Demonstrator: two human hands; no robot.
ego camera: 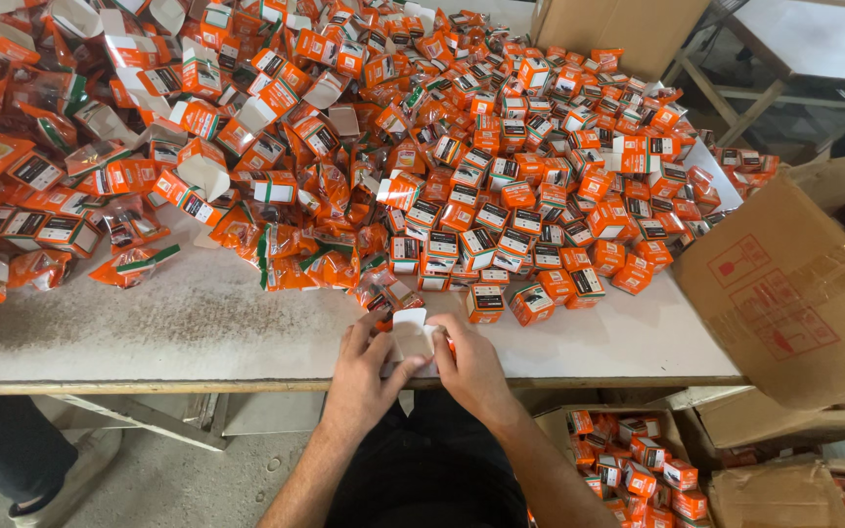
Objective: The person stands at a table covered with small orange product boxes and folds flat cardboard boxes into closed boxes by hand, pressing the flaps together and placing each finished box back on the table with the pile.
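Both my hands meet at the table's front edge around one small orange box (411, 334) whose pale flaps stand open. My left hand (364, 367) grips its left side, thumb on the flap. On the right side my right hand (471, 367) holds the same box. Just beyond them lies a heap of closed small orange boxes (540, 176). Further left is a pile of open boxes with raised flaps (198, 108) and orange plastic pouches (295, 259).
The white table (198, 328) is worn and dusty at the front left. A large cardboard carton (784, 284) leans at the right. Another carton (638, 469) below the table edge holds finished orange boxes. A cardboard box (618, 29) stands at the back.
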